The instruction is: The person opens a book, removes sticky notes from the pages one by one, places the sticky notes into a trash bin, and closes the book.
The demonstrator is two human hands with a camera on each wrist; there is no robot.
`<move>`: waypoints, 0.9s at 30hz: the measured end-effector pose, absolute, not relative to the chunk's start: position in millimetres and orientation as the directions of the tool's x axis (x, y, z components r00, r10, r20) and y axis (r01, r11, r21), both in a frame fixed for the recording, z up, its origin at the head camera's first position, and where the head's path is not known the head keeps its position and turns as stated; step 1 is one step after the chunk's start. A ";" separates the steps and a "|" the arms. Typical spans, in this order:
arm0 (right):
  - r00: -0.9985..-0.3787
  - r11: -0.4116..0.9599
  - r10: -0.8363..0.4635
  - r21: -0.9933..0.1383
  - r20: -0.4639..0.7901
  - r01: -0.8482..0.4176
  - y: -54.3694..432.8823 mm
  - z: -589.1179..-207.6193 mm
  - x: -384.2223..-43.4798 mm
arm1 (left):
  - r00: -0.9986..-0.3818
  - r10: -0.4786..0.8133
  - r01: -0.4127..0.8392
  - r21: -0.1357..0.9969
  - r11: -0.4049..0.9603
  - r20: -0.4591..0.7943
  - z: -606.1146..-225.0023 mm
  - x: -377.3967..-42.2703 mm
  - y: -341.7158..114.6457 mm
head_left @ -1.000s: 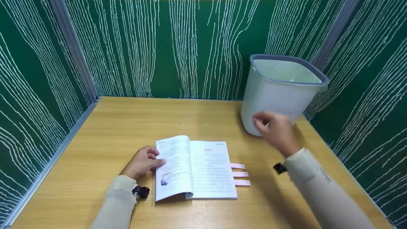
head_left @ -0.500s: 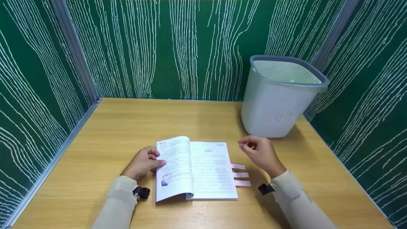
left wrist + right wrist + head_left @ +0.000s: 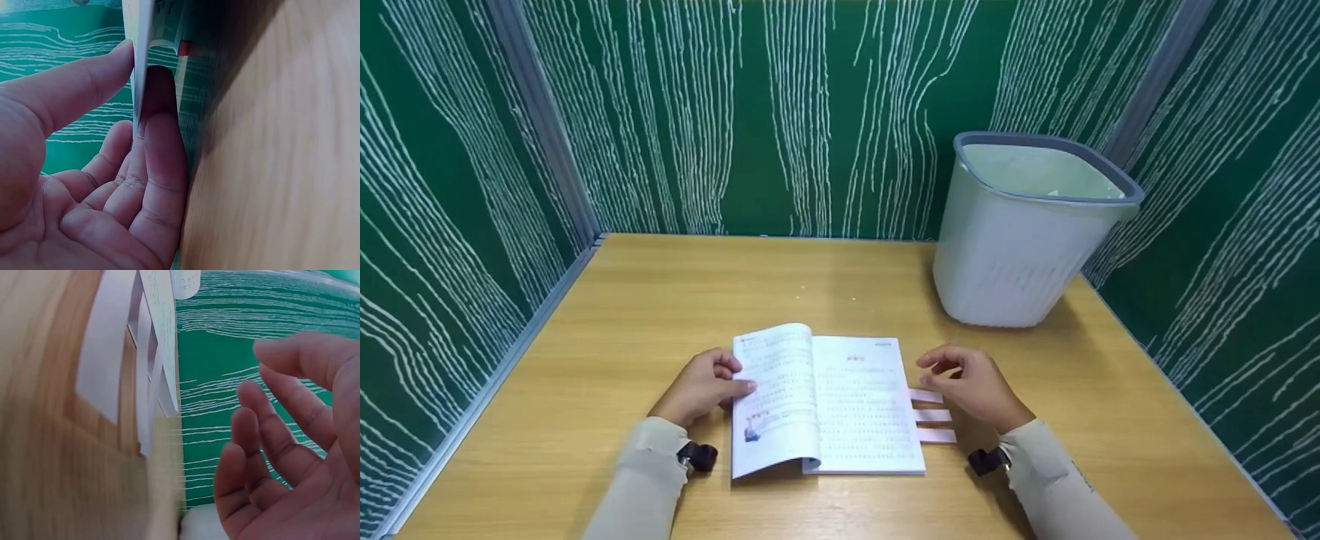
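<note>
An open book (image 3: 861, 412) lies on the wooden table, its left pages lifted and curving up from the spine. My left hand (image 3: 697, 386) pinches the outer edge of those pages, thumb on top and fingers beneath; in the left wrist view the pages (image 3: 139, 50) stand between thumb and fingers. Three pale pink paper strips (image 3: 936, 436) stick out past the book's right edge. Just above and beside the strips is my right hand (image 3: 979, 386), fingers loosely bent. In the right wrist view nothing sits between its fingertips, and the strips (image 3: 104, 354) are apart from them.
A pale waste bin (image 3: 997, 259) with a grey rim stands at the table's back right, something light inside it. Tiny white specks lie behind the book. Green panels (image 3: 660, 120) with white lines enclose the table on the back and both sides.
My right hand has come from in front of the bin, down and leftward, to the strips at the book's right edge. The left hand keeps holding the pages.
</note>
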State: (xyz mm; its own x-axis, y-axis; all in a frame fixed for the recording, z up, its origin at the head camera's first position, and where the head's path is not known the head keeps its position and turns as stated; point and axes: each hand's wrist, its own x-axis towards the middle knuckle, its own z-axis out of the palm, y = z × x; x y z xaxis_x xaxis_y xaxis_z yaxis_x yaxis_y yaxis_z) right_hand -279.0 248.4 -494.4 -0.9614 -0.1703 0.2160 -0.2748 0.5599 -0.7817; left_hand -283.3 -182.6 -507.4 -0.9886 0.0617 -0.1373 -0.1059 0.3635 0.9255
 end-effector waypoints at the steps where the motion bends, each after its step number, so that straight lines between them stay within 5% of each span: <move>1: -0.964 0.559 -0.174 -0.786 0.201 -0.265 248.5 -495.8 -280.4 | -0.989 0.060 -0.106 0.926 0.363 -0.136 -507.2 -282.7 -183.4; 16: -0.969 0.465 -0.246 -0.873 0.031 -0.146 256.5 -516.3 -285.7 | -0.990 0.064 -0.092 0.921 0.379 -0.125 -505.5 -282.1 -184.4; 27: -0.952 0.532 -0.305 -0.832 -0.015 -0.157 257.8 -520.0 -285.6 | -0.988 0.057 -0.107 0.912 0.397 -0.141 -505.0 -281.4 -181.7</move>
State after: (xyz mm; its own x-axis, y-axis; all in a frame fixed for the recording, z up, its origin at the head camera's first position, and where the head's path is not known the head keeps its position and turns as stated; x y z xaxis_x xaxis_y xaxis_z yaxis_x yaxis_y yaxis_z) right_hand -285.6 257.8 -520.0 -0.9523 -0.3048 -0.0152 -0.1570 0.5321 -0.8320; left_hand -281.4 -181.7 -505.0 -0.9883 0.0570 -0.1412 -0.1073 0.3970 0.9115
